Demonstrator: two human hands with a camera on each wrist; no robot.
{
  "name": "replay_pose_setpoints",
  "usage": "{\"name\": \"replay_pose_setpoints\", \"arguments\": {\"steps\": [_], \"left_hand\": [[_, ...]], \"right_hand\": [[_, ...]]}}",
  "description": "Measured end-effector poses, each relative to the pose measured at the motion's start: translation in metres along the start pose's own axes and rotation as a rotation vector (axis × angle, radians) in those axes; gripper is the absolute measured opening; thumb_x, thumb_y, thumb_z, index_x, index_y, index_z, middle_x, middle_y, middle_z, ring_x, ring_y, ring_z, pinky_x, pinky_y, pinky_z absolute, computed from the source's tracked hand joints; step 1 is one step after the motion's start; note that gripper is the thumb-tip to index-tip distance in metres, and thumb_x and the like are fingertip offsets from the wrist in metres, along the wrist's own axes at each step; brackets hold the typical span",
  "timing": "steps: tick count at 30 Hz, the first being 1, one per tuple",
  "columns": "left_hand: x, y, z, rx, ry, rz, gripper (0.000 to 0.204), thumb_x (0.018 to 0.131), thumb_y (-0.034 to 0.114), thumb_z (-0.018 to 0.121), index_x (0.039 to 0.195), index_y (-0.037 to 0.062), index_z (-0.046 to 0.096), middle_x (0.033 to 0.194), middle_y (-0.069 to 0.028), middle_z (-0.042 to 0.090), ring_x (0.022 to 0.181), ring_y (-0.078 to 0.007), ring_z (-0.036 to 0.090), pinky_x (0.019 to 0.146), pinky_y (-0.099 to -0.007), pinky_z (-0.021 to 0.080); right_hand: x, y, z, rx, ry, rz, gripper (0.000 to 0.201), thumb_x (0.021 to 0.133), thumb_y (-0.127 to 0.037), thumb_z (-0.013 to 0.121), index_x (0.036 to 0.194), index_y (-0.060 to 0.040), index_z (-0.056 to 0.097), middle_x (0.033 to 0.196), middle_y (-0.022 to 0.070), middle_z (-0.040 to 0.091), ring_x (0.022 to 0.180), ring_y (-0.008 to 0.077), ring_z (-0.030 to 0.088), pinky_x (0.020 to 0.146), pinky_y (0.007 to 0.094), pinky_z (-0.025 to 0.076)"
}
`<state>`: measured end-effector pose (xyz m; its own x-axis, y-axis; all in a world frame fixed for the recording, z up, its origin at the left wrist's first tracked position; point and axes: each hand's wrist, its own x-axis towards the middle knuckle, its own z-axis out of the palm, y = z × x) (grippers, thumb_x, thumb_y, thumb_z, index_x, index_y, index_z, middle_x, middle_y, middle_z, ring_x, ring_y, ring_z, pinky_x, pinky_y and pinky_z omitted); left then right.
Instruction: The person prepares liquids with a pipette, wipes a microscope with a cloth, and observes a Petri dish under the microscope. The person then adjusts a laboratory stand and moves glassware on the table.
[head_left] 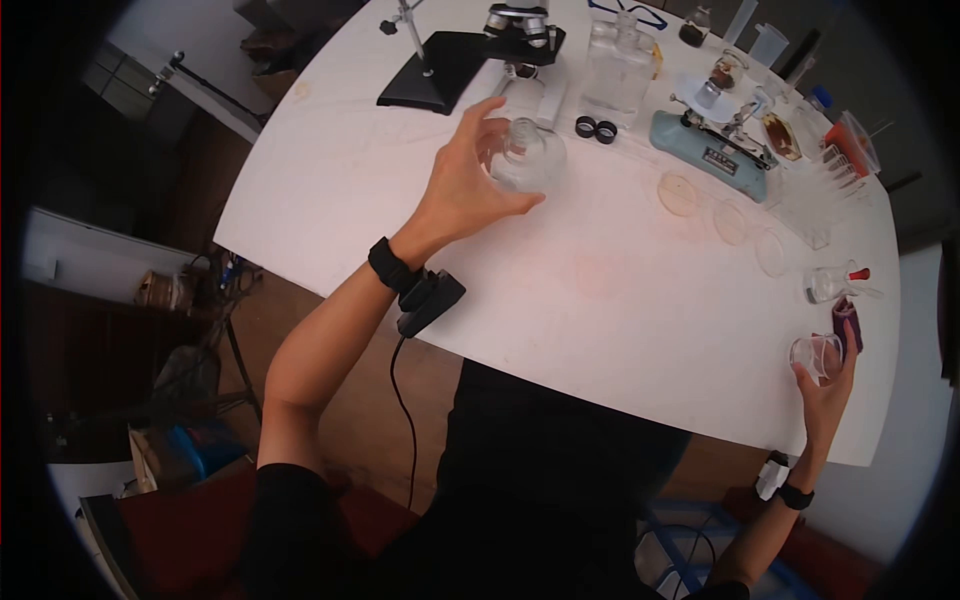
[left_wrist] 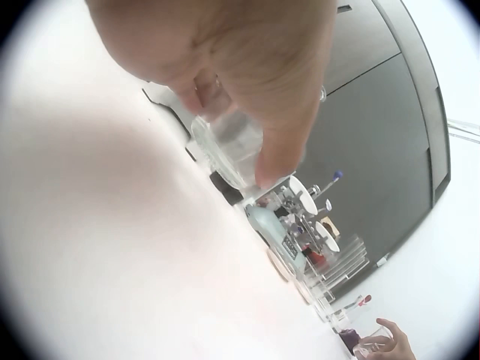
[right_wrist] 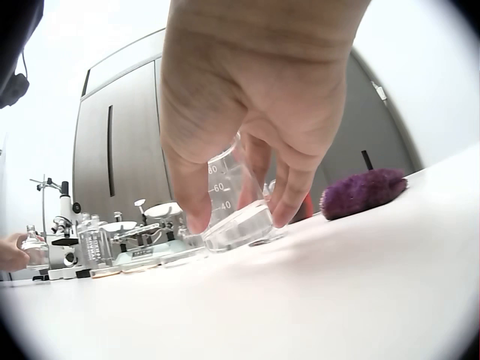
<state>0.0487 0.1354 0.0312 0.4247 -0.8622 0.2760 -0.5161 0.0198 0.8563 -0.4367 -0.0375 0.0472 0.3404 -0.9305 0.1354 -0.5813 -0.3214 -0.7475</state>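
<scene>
A clear, round-shouldered glass bottle [head_left: 543, 160] stands on the table near the microscope. My left hand [head_left: 462, 190] holds it from the left, with thumb and forefinger spread around its sides; the other fingers are partly hidden behind the glass. At the table's right side, my right hand [head_left: 826, 400] grips a small graduated beaker [head_left: 810, 357]. In the right wrist view, thumb and fingers lie on opposite sides of the beaker [right_wrist: 236, 214], which leans close over the tabletop. A fuzzy purple roll [right_wrist: 364, 193] lies just beyond that hand.
Behind the bottle are a microscope [head_left: 520, 45] and a black stand base [head_left: 425, 78]. A teal balance [head_left: 710, 155], glass dishes [head_left: 678, 195] and a test tube rack [head_left: 815, 215] line the far right. A glass vessel with a red tip [head_left: 828, 285] stands near the purple roll.
</scene>
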Motion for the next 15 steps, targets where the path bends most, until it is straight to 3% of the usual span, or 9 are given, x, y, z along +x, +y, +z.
{"name": "replay_pose_setpoints", "arguments": {"steps": [2, 5, 7, 10, 12, 15], "left_hand": [[-0.001, -0.023, -0.03, 0.026, 0.035, 0.007, 0.098, 0.062, 0.0, 0.084, 0.141, 0.0045, 0.027, 0.123, -0.0178, 0.054, 0.116, -0.0261, 0.056, 0.097, -0.0354, 0.048], [0.002, -0.064, -0.069, 0.12, 0.234, 0.019, 0.102, 0.059, 0.011, 0.089, 0.14, 0.0012, 0.028, 0.117, -0.0174, 0.056, 0.109, -0.0247, 0.06, 0.096, -0.0348, 0.049], [0.003, -0.079, -0.089, 0.149, 0.285, -0.019, 0.102, 0.059, 0.011, 0.089, 0.14, 0.0013, 0.028, 0.117, -0.0178, 0.056, 0.109, -0.0252, 0.06, 0.096, -0.035, 0.049], [0.006, -0.09, -0.109, 0.173, 0.369, -0.059, 0.102, 0.06, 0.011, 0.089, 0.14, 0.0007, 0.028, 0.119, -0.0192, 0.056, 0.11, -0.0264, 0.059, 0.096, -0.0349, 0.049], [0.009, -0.092, -0.118, 0.212, 0.437, -0.134, 0.102, 0.06, 0.011, 0.089, 0.14, -0.0003, 0.027, 0.119, -0.0189, 0.056, 0.111, -0.0262, 0.059, 0.095, -0.0348, 0.05], [0.014, -0.096, -0.125, 0.184, 0.464, -0.162, 0.103, 0.059, 0.012, 0.088, 0.14, -0.0012, 0.027, 0.119, -0.0184, 0.057, 0.109, -0.0259, 0.059, 0.094, -0.0344, 0.05]], "right_hand": [[0.009, -0.023, 0.017, 0.017, -0.031, -0.018, 0.089, 0.07, 0.005, 0.073, 0.146, -0.008, 0.029, 0.116, 0.019, 0.063, 0.115, 0.0277, 0.058, 0.105, 0.0411, 0.04], [0.02, -0.079, 0.055, 0.085, -0.133, -0.129, 0.087, 0.069, 0.006, 0.073, 0.144, -0.0071, 0.032, 0.111, 0.0165, 0.064, 0.112, 0.026, 0.059, 0.103, 0.0396, 0.042], [0.028, -0.115, 0.084, 0.142, -0.309, -0.248, 0.085, 0.066, 0.004, 0.075, 0.141, -0.007, 0.036, 0.107, 0.0152, 0.065, 0.108, 0.025, 0.061, 0.1, 0.0383, 0.045], [0.037, -0.163, 0.129, 0.174, -0.378, -0.267, 0.083, 0.064, 0.004, 0.076, 0.137, -0.0064, 0.04, 0.104, 0.0144, 0.066, 0.105, 0.0239, 0.062, 0.096, 0.0361, 0.047], [0.046, -0.185, 0.158, 0.226, -0.539, -0.365, 0.078, 0.062, 0.001, 0.078, 0.133, -0.0061, 0.044, 0.103, 0.014, 0.067, 0.1, 0.0246, 0.064, 0.09, 0.0349, 0.05], [0.06, -0.212, 0.204, 0.239, -0.568, -0.503, 0.071, 0.063, -0.002, 0.079, 0.126, -0.0037, 0.046, 0.103, 0.0139, 0.068, 0.097, 0.026, 0.065, 0.084, 0.0348, 0.051]]}}
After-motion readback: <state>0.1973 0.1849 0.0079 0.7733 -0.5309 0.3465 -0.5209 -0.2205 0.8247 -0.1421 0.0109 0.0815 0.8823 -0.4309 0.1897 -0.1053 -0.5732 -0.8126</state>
